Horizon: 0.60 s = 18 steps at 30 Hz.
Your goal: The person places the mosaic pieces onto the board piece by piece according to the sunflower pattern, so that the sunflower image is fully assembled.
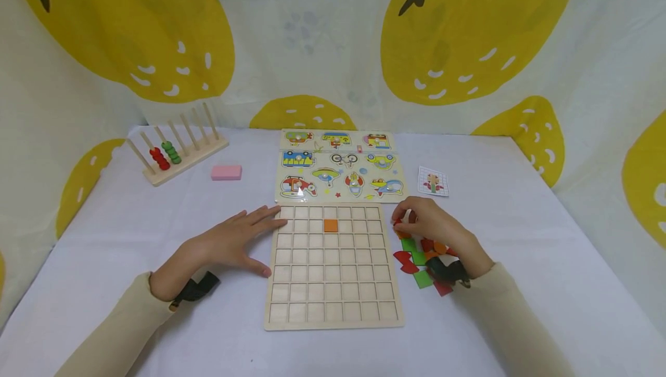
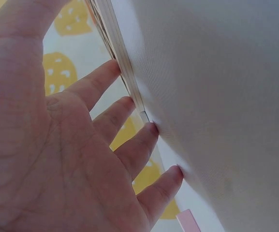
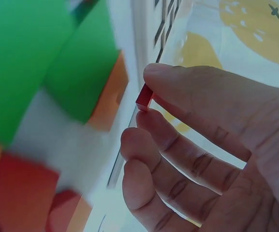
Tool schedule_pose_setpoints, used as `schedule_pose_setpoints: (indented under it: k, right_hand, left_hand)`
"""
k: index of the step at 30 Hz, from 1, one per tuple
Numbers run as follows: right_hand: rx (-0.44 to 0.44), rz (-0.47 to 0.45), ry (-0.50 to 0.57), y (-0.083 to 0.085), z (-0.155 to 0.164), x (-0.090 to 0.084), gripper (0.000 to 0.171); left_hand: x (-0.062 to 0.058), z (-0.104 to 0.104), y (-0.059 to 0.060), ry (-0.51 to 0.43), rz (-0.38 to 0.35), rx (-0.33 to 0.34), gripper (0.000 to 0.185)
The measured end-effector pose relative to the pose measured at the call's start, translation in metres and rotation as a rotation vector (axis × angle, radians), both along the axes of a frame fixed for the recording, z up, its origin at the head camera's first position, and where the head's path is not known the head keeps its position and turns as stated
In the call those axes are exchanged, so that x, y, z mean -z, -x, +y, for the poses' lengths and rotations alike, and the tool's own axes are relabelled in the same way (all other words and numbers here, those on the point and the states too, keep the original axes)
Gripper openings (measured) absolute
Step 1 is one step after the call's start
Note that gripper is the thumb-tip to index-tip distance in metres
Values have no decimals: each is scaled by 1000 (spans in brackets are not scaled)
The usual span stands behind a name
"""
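Table (image 1: 520, 261): white cloth surface; all items lie on it, with a lemon-print curtain behind.
Grid board (image 1: 333, 267): wooden tray of square cells, centred before the person, long axis running away from them. One orange tile (image 1: 330, 225) sits in a cell of the second row from the far edge, near the middle.
Vehicle puzzle (image 1: 340, 166): lies just beyond the grid board's far edge, touching or nearly so.
Bead rack (image 1: 174, 151): far left, upright pegs, red and green beads on two of them.
Left hand (image 1: 234, 241): palm down, fingers straight and spread, gripping nothing. It lies flat on the table against the board's left edge; in the left wrist view the fingertips (image 2: 115, 65) meet the board edge.
Right hand (image 1: 432, 226): just right of the board's far right corner, above the tile pile. Thumb and forefinger pinch a red tile (image 3: 144, 97); the other fingers curl loosely.
Tile pile (image 1: 421, 261): loose green, red and orange pieces, just beside the board's right edge, partly under the right hand.
Pink block (image 1: 226, 172): left of the vehicle puzzle, well apart from both hands.
Card (image 1: 433, 181): small pattern card, beyond the right hand.
Key relation: the board's open cells lie to the left of the red tile; the right hand is the nearer one and carries the tile, while the left hand sits at the opposite edge.
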State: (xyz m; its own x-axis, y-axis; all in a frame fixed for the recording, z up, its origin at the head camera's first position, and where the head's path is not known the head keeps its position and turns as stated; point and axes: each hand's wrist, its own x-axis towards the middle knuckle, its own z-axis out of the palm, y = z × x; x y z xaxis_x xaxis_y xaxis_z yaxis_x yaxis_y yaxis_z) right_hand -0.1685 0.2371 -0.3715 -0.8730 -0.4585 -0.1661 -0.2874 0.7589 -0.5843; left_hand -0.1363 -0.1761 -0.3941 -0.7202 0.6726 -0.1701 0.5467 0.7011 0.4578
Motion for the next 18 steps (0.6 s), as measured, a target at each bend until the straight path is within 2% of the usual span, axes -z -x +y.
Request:
schedule_pose_setpoints:
  k: [5, 18]
  right_hand:
    - [-23, 12, -6, 1, -14, -3, 10]
    - [-208, 84, 11, 5, -51, -2, 5]
  left_hand:
    - [-1, 1, 0, 11, -6, -7, 96]
    - [-1, 0, -1, 2, -17, -13, 95]
